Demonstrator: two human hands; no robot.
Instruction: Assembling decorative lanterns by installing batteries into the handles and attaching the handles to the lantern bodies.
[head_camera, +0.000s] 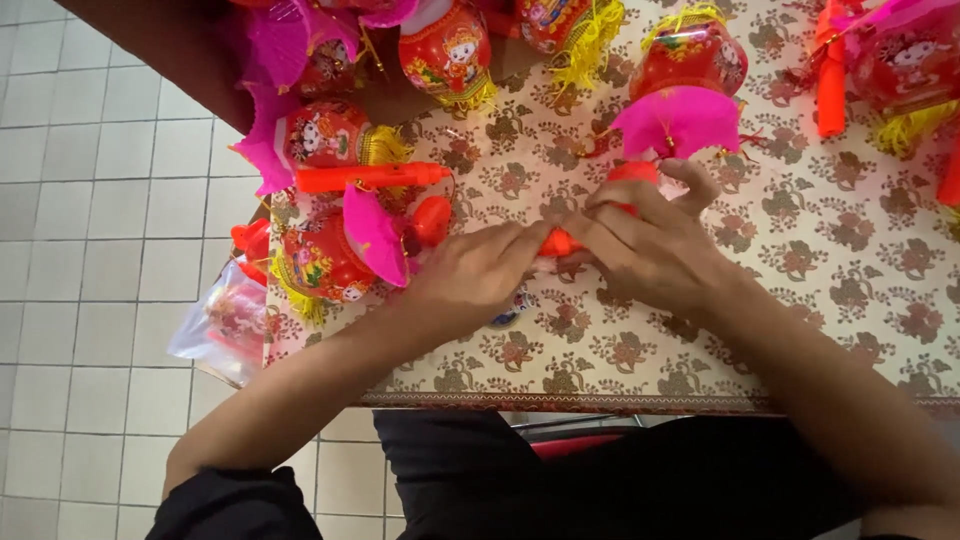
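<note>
White tiled floor below; a table under a flower-patterned cloth fills most of the view. Red toy lanterns with pink fans and yellow tassels crowd its far and left side, a clear plastic bag hanging off the left edge. Both hands meet at the middle of the table on a small orange handle — right hand wrapped over its upper part, fingers closed on it; left hand pinching the lower end, fingertips together. My judgement: keep the right grip steady and let the left do the fine work — the piece is small, likely to slip.
</note>
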